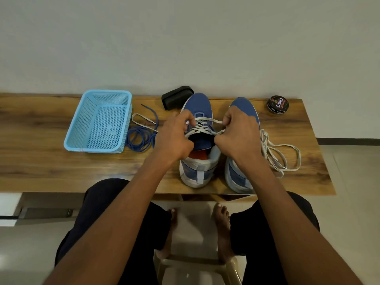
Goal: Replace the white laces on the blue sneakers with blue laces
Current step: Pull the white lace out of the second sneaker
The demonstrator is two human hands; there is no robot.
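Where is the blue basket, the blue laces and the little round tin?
blue basket (79, 124): head view, on its left wall.
blue laces (137, 138): head view, on the coiled loops.
round tin (277, 104): head view, on its lid.

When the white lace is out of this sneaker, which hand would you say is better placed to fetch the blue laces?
Left, probably. The blue laces lie coiled just left of the left hand, beside the basket. The right hand would have to cross the sneaker.
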